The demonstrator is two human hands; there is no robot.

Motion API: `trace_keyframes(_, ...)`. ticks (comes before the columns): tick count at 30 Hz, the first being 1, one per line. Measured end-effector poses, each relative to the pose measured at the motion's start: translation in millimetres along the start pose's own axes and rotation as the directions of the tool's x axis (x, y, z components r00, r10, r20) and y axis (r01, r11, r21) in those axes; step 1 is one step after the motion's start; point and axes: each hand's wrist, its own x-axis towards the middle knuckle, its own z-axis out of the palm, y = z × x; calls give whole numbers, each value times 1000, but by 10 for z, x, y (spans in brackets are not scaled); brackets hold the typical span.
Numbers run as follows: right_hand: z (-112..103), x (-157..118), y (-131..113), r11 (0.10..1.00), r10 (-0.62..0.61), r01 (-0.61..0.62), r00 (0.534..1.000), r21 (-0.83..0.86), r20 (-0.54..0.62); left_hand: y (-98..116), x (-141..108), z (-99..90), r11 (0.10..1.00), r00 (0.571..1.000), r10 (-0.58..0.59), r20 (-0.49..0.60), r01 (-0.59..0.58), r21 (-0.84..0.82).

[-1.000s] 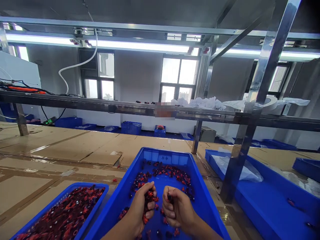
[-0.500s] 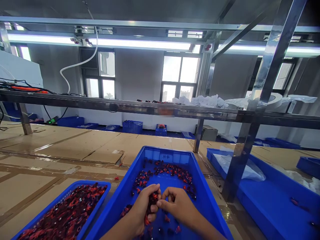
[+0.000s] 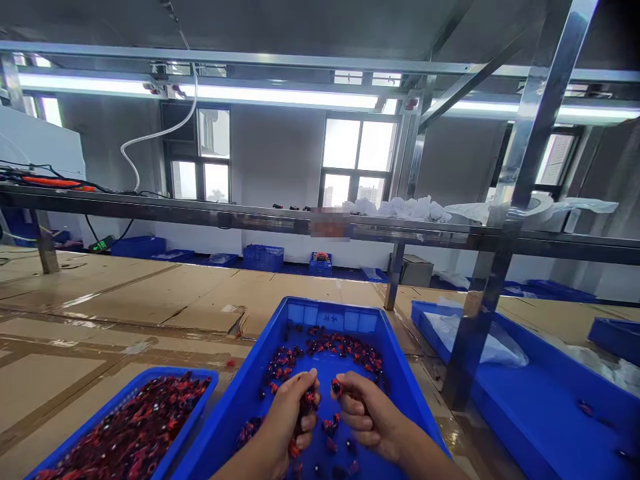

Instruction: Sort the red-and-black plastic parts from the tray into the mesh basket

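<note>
My left hand (image 3: pixel 285 417) is curled around a clump of small red and dark parts (image 3: pixel 309 400) above the floor of a blue plastic crate (image 3: pixel 330 312). My right hand (image 3: pixel 370 417) is a short way to its right, pinching a small dark part (image 3: pixel 336 387) at the fingertips. Many more of these parts (image 3: pixel 325 344) lie loose in an arc across the crate, and a few lie under my hands. What the parts are is too small to tell.
A blue basket (image 3: pixel 170 380) heaped with the same parts sits to the left of the crate. A blue tray (image 3: pixel 500 400) holding clear plastic lies to the right, beyond a steel shelf post (image 3: pixel 473 340). Cardboard (image 3: pixel 150 300) covers the table.
My right hand has moved right, away from my left, and now shows a dark part at its fingertips. My left hand stays nearly in place around its clump.
</note>
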Motion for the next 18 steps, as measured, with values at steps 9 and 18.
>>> trace_keyframes(9, -7, 14, -12, 988, -49, 55, 998, 145, -45, -53, 0, 39, 994, 1000, -13, 13, 12, 104)
trace_keyframes(18, 228, -29, 56, 829, -443, 337, 883, -445, -157, -148, 44, 4, 994, 995, -43, -95, 52, 91)
